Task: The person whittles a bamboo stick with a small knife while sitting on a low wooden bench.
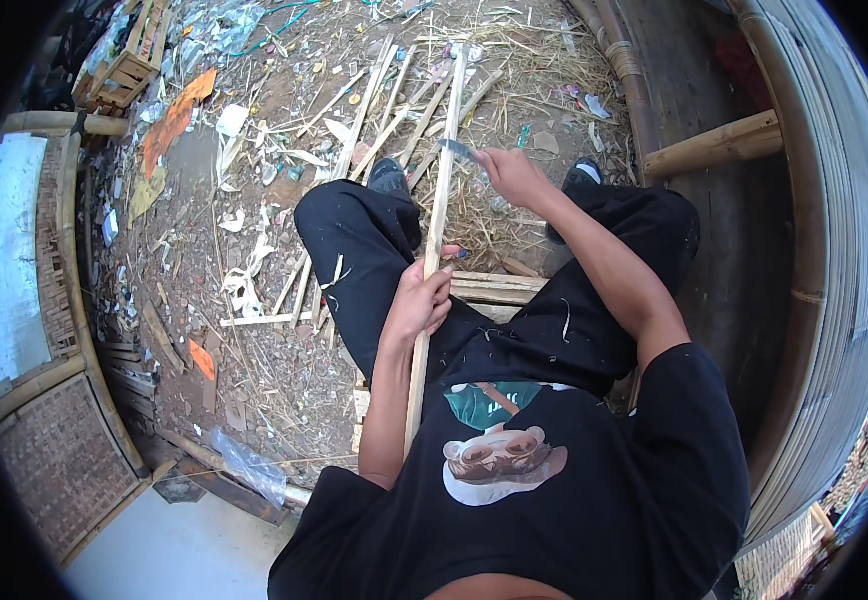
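Note:
A long pale wooden strip (439,215) runs away from my body between my knees, its near end resting against my shirt. My left hand (421,302) is closed around it near my lap. In my right hand (516,178) is a knife, gripped by a handle that the fingers hide. The knife's blade (461,151) points left and meets the strip, or lies just over it, toward the far end. Under my lap shows part of a wooden seat or crate (499,287). Thin shavings (335,272) cling to my black trousers.
Several more strips (366,110) lie on the littered dirt ground beyond my left foot. A wooden crate (126,75) stands far left, near an orange scrap (176,122). Bamboo poles and a crossbar (714,146) bound the right side; a woven panel (69,460) is at left.

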A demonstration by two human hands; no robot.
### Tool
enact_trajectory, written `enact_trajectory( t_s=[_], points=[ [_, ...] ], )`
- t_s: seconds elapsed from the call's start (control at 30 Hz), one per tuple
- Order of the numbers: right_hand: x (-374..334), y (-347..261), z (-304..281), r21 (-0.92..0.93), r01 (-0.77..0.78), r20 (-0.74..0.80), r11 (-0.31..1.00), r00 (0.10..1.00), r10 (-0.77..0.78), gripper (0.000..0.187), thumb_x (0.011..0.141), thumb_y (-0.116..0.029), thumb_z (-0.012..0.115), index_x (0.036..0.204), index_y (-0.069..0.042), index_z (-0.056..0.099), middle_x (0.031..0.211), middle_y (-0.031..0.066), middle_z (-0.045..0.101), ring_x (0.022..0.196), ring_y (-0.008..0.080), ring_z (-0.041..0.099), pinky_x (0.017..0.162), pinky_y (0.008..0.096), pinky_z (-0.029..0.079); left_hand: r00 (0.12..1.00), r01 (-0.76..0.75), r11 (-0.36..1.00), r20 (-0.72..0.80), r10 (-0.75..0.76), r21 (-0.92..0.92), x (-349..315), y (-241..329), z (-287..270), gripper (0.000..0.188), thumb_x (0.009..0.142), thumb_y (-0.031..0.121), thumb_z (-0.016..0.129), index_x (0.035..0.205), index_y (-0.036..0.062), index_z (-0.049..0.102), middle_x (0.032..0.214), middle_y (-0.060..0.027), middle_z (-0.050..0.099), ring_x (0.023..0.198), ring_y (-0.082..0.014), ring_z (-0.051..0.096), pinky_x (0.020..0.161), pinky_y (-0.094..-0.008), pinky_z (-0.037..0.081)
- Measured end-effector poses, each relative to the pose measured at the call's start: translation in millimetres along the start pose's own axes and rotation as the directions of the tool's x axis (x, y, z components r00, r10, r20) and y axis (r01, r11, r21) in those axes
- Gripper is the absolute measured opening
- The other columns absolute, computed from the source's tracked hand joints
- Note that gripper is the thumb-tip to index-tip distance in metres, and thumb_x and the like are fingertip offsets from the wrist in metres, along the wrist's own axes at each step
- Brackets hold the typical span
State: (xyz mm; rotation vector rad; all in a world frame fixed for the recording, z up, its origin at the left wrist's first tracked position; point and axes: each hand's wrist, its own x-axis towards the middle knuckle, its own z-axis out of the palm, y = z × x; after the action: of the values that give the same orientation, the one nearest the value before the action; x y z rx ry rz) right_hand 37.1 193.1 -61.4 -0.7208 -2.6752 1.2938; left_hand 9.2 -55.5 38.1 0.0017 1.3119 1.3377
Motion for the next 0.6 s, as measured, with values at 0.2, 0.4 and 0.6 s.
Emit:
enact_trajectory(
  t_s=[0.2,0.4,0.6],
  points=[
    [16.8,8.5,-3.4,0.056,-0.086,0.023,0.995,0.996,0.085,0.049,0.099,-0.04,0.037,0.081,0.001,0.058,0.065,0.0192,0.056,0.064,0.0341,0.056,0.064,0.0456,0.044,1.0,0.015,0.999,0.002,-0.016,0.052,3.5,-4.9,-0.3,0.032,0.097,0.009,0.043,0.129,0.0061,0.045,0.052,0.0054,0.028,0.031,-0.0049,0.025,0.027,-0.0238,0.024],
    [5.6,-1.8,14.9,0.275,-0.208,0.253,0.939,0.958,0.138,0.055,0.099,-0.047,0.036,0.071,-0.002,0.05,0.053,0.0023,0.044,0.046,0.0146,0.044,0.044,0.0348,0.037,0.999,0.027,0.997,-0.04,-0.024,0.068,1.3,-6.1,2.6,0.033,0.097,0.011,0.045,0.13,0.0068,0.045,0.052,0.0056,0.028,0.031,-0.0043,0.026,0.027,-0.0218,0.024],
    [-8.0,-9.9,4.0,0.34,-0.385,0.421,0.858,0.878,0.227,0.051,0.099,-0.051,0.035,0.071,-0.008,0.044,0.052,-0.0032,0.037,0.042,0.0082,0.037,0.035,0.0277,0.029,0.998,0.038,0.995,-0.051,-0.034,0.092,0.3,-8.1,4.3,0.032,0.097,0.011,0.044,0.129,0.0056,0.047,0.052,0.0054,0.029,0.031,-0.0045,0.026,0.027,-0.022,0.024]
  ],
)
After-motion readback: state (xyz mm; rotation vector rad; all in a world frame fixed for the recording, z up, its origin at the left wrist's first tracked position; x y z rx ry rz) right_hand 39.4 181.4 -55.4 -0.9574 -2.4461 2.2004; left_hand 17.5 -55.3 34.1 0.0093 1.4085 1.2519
